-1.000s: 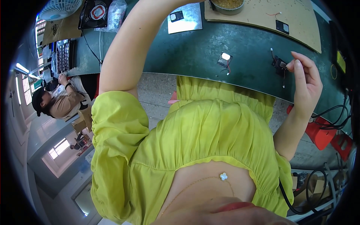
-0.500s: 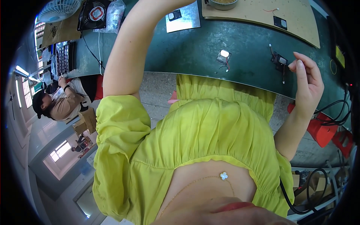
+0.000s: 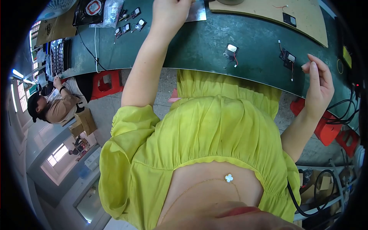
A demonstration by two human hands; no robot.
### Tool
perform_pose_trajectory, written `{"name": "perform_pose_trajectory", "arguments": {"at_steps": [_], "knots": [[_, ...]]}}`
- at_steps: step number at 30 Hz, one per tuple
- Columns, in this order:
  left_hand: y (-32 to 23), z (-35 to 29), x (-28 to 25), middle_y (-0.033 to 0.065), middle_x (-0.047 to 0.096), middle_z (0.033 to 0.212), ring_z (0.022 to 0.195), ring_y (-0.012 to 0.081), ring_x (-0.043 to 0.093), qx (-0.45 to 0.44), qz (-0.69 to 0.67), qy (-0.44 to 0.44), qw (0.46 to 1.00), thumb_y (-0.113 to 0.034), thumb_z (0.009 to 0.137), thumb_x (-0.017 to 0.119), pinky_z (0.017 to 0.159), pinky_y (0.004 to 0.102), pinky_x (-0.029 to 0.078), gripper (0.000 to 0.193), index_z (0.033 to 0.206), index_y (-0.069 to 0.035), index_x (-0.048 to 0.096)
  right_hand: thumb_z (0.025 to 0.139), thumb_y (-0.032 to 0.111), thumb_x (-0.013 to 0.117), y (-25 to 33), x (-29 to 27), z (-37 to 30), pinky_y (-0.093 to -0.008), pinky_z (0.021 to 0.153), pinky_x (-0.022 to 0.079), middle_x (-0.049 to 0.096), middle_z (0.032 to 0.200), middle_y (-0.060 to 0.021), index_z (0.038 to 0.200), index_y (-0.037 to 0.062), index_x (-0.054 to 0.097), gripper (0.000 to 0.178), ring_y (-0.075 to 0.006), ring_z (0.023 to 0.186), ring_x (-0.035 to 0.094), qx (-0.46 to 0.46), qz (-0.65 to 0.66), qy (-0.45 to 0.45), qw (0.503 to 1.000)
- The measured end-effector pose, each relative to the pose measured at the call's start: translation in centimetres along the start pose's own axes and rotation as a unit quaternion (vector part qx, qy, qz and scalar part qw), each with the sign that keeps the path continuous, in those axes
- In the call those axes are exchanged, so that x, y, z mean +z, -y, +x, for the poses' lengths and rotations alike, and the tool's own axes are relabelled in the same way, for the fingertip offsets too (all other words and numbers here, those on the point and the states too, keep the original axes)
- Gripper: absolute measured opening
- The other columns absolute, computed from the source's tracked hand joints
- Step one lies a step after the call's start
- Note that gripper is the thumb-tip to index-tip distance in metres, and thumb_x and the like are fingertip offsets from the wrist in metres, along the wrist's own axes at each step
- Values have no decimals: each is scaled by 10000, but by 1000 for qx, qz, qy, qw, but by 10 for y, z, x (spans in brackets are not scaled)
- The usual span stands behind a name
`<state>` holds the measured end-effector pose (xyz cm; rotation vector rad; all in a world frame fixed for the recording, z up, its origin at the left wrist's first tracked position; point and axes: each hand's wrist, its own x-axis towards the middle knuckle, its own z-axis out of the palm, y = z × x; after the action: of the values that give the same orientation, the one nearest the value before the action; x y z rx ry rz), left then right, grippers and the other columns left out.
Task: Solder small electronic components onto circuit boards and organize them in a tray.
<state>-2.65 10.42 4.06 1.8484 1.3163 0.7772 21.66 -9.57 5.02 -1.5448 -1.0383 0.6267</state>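
My left hand (image 3: 171,14) reaches to the top edge over a shiny metal plate (image 3: 198,11), its fingers curled. What they hold, if anything, is hidden. My right hand (image 3: 321,78) hovers over the table's right front edge, fingers loosely bent and apart, nothing visible between them. Just left of its fingertips lies a small black part (image 3: 286,57) with a pale rectangle and thin wires ending in white plugs. A similar black part (image 3: 231,49) with a red wire lies mid-table, apart from both hands.
Several small black parts (image 3: 126,28) lie left of my left forearm. A tan board (image 3: 257,9) at the back right carries another black part (image 3: 289,19) and a round tin (image 3: 230,1). A fan (image 3: 89,11) and a clear bag (image 3: 112,13) stand far left. Someone sits beyond the left end.
My left hand has come back into view and now covers the spot on the metal plate where a black part showed. My right hand sits slightly farther right of the wired part.
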Motion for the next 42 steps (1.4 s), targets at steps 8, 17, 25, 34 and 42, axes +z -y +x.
{"name": "perform_pose_trajectory", "arguments": {"at_steps": [8,17,25,34,42], "knots": [[-5,-71,0,101,593,882,787,168,593,48,-203,-8,978,8,858,528,754,250,482,49,904,9,547,784,-13,583,-15,-11,-1,-217,711,438,615,842,-44,1014,25,622,237,-132,735,543,-66,-224,14,972],[15,-110,-16,83,597,873,731,146,566,92,13,-23,995,1,840,559,709,219,459,139,977,11,542,708,-5,620,-15,-4,0,-245,734,435,591,934,-51,1012,38,619,306,-168,806,535,-128,-264,111,950],[17,-122,-17,84,541,938,747,125,475,139,61,-96,984,36,785,582,670,223,424,182,963,7,557,715,-40,607,-11,1,5,-228,726,414,579,933,-56,1019,15,607,309,-144,794,503,-123,-306,151,932],[-34,-115,14,150,587,928,735,163,571,-43,-361,137,921,-88,920,457,689,246,490,230,1092,53,517,694,-41,627,26,52,1,-234,733,399,564,939,-80,1013,-18,592,322,-155,802,483,-183,-76,181,963],[-21,-94,34,156,613,974,858,190,631,-137,-639,266,709,-94,895,533,783,249,531,233,1087,37,524,663,-40,645,23,64,4,-220,715,414,570,903,-68,995,-23,596,336,-137,767,494,-111,45,232,965]]}}
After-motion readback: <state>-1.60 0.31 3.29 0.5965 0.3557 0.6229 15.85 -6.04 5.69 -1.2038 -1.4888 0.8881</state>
